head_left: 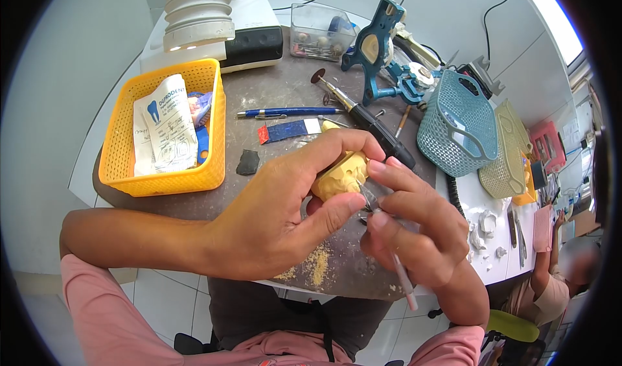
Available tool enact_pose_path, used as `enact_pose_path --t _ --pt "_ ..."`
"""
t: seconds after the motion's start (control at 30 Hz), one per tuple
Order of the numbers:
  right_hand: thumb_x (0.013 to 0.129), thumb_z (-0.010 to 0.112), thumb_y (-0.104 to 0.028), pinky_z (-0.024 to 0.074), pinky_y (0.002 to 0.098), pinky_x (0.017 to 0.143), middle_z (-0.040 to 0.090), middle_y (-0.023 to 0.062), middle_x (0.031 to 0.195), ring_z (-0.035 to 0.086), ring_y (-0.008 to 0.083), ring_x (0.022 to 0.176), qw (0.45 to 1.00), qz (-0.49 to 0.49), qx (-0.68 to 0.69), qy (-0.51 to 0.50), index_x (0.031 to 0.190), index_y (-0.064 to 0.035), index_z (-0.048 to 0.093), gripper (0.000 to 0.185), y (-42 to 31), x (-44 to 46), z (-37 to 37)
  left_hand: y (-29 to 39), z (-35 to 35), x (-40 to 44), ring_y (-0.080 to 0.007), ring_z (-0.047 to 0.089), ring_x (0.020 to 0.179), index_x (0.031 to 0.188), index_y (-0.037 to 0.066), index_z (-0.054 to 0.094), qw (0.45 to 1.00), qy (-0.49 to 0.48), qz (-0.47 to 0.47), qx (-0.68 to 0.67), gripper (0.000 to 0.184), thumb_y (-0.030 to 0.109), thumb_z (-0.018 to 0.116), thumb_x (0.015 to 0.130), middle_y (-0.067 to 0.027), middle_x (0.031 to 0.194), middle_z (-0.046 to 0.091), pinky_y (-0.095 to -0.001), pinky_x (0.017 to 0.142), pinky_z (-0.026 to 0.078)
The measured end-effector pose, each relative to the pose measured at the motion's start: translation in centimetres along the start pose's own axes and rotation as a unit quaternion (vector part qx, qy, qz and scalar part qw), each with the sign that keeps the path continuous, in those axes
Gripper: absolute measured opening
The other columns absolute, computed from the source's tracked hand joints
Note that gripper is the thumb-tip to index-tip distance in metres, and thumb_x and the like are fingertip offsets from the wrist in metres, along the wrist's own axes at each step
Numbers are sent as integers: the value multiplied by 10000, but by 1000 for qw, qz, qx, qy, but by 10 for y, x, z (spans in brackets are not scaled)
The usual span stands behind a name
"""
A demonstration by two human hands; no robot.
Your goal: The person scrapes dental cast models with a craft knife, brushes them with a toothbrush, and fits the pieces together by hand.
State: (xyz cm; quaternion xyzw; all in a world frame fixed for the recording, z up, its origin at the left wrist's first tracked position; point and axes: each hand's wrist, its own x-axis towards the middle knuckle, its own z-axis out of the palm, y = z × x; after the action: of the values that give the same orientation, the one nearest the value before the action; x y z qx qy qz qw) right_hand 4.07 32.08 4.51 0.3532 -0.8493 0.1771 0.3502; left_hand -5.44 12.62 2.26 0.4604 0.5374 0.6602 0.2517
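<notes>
My left hand (272, 204) is wrapped round a yellow plaster dental model (342, 175), thumb along its near side and fingers over the top. In my right hand (421, 230) is a slim carving tool with a pale, pen-like handle (404, 278). Its thin metal end meets the model near my left thumb tip; the exact shape of that tip is partly hidden. My right fingertips are close against the model's right side. Yellow shavings (317, 265) lie on the brown work surface (249, 94) below my hands.
A rotary handpiece (372, 123) with a disc lies beyond my hands, near a blue mechanical pencil (291, 112) and coloured strip (288, 131). A yellow basket (162, 183) stands left, a blue articulator (376, 48) and teal basket (453, 129) right. Another person (551, 288) sits far right.
</notes>
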Motion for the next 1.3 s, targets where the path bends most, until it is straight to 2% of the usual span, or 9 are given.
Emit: enact_pose_path --t 0.03,0.4,0.6,1.07,1.13,1.17,1.23,1.3 --pt "691 783 7 598 536 899 643 150 871 700 431 1042 1000 1 4 14 833 33 624 214 1 -1 1 0 0 0 -151 460 1265 1413 -4 390 1000 0 2 7 456 102 580 1012 -105 1337 468 -304 1078 382" --pt "693 794 -17 591 546 912 646 148 869 693 436 1058 1000 1 18 11 849 32 623 237 1 0 -1 0 1 2 -171 444 1325 1446 -4 363 1000 8 17 -22 508 99 595 1007 -109 1400 447 -321 1117 363" --pt "685 778 -8 595 547 903 642 151 874 694 435 1057 1000 -14 4 24 850 33 620 232 1 0 4 1 0 1 -156 466 1276 1412 -2 382 1000 3 -11 -19 469 103 594 1008 -105 1359 463 -309 1087 380" --pt "662 777 -16 603 539 886 649 154 843 702 436 1034 1000 5 8 23 825 37 620 233 -2 1 1 1 -2 2 -151 458 1261 1380 3 401 1000 -5 9 9 424 77 578 1003 -93 1322 470 -312 1091 366" --pt "814 736 38 577 550 920 646 158 871 698 467 1022 1000 14 2 -5 947 12 610 185 -4 2 -2 3 -2 2 -151 458 1259 1378 3 403 1000 -4 2 7 422 80 580 1002 -92 1320 470 -312 1090 367" --pt "814 736 38 577 550 920 646 158 871 698 467 1022 1000 14 2 -4 947 12 610 185 -4 2 -1 3 -2 2 -151 458 1258 1376 3 405 1000 -4 -5 5 421 83 581 1002 -91 1318 471 -312 1088 367" --pt "660 777 -22 605 532 886 647 155 842 705 428 1031 1000 -13 -6 27 821 37 621 232 -1 1 2 2 -2 2 -150 459 1256 1375 5 406 1000 -5 -1 7 419 85 580 1003 -90 1315 472 -311 1086 368" --pt "668 779 -18 604 529 889 646 154 841 705 427 1032 1000 -11 -6 27 823 37 621 229 -1 1 2 1 -2 2 -149 459 1254 1374 6 406 1000 -6 2 9 418 86 580 1003 -89 1311 474 -310 1085 369"
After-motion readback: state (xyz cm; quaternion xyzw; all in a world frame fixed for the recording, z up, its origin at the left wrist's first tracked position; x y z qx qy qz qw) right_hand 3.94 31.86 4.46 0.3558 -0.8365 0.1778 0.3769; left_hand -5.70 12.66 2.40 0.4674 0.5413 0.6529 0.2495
